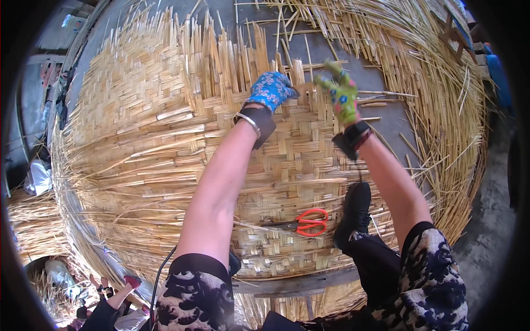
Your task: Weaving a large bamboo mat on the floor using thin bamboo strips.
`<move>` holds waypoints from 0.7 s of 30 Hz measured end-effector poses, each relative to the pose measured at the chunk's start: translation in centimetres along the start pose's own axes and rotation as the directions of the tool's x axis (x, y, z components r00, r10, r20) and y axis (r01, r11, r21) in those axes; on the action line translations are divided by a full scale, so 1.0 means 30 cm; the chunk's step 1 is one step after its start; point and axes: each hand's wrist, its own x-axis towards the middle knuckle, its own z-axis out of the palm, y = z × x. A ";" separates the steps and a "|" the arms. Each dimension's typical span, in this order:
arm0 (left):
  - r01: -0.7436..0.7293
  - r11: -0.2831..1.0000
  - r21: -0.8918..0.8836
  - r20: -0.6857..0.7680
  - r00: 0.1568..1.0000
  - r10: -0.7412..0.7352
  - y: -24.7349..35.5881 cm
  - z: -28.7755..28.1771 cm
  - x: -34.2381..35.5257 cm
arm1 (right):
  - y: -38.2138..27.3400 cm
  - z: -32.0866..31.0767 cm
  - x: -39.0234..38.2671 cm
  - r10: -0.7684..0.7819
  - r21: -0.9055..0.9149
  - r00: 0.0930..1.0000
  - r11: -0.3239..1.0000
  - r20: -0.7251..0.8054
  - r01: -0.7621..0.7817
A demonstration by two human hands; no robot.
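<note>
Spreading across most of the head view: woven mat (290, 146), straw-coloured, with loose strip ends (258, 49) projecting at its far edge. Blue-gloved left hand (270, 90) at that edge: fingers curled together, low over the weave; cannot tell whether a strip is pinched. Green-gloved right hand (343, 95) near it: fingers spread, blurred; contact with strips unclear. Red-handled scissors (312, 222) rest on the mat, beside a black shoe (355, 209).
</note>
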 end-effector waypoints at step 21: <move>0.193 0.925 -0.328 -0.155 0.955 -0.254 -0.034 0.029 0.035 | 0.264 -0.006 0.192 0.127 0.004 0.804 0.987 0.581 -0.159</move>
